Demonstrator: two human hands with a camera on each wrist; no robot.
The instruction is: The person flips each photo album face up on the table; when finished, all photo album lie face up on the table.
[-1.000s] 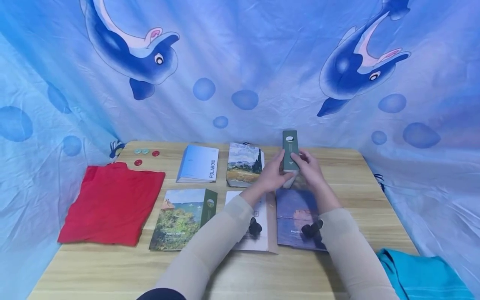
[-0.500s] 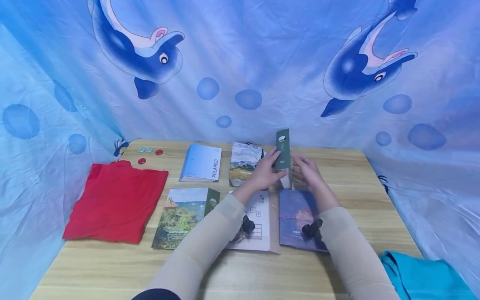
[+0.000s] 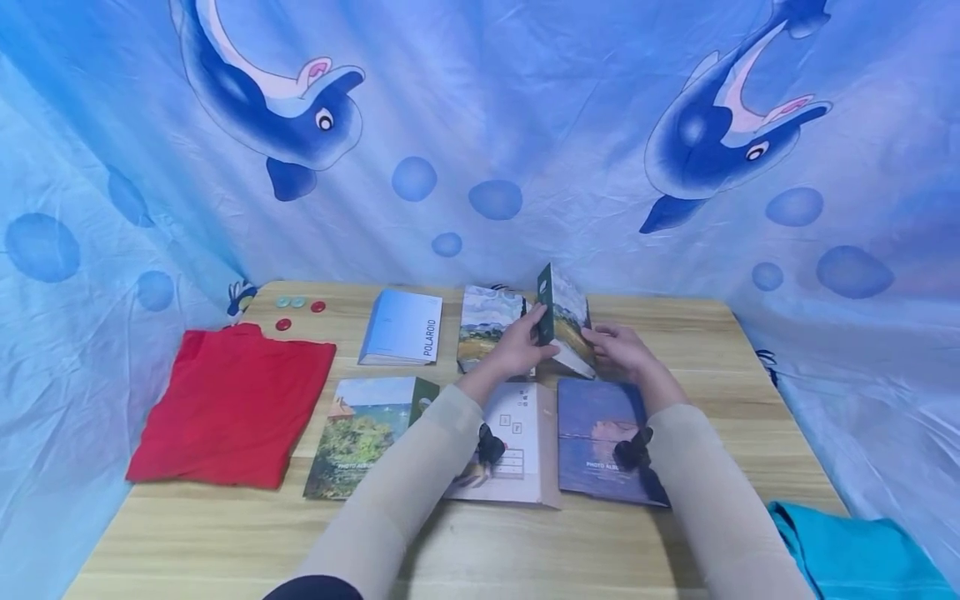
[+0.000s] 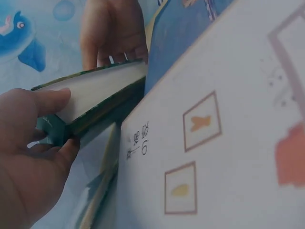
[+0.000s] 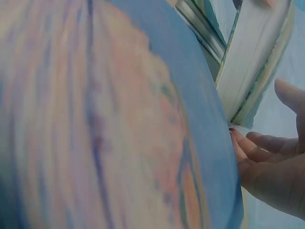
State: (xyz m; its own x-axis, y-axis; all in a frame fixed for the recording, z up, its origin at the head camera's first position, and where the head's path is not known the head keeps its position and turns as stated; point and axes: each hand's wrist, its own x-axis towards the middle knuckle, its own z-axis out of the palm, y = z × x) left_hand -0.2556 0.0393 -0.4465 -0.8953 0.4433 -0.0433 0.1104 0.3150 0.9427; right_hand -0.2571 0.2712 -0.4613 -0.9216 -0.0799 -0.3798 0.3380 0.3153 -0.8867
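Observation:
My left hand [image 3: 513,343] grips a photo album [image 3: 572,318] by its green spine. The album has a painted landscape cover and stands tilted at the back of the table, its white page edges [image 4: 105,86] facing the left wrist camera. At its opposite edge is my right hand [image 3: 621,346], fingertips right at the cover. Its thumb [image 5: 288,95] stands apart from the album in the right wrist view. Left of the held album lies another landscape album [image 3: 483,325]. Closer to me are a white book [image 3: 528,450] and a purple photo album [image 3: 596,437], both partly under my forearms.
A blue Polaroid album [image 3: 401,327] and a seaside photo album [image 3: 363,429] lie left of my arms. Folded red cloth [image 3: 232,408] is at the far left, with several red and pale green discs [image 3: 318,307] behind. Teal cloth [image 3: 862,550] sits front right on the wooden table [image 3: 225,542].
The held album has turned from spine facing me to showing its painted cover, shifting slightly left. My right hand has come off the spine and moved to the album's right edge.

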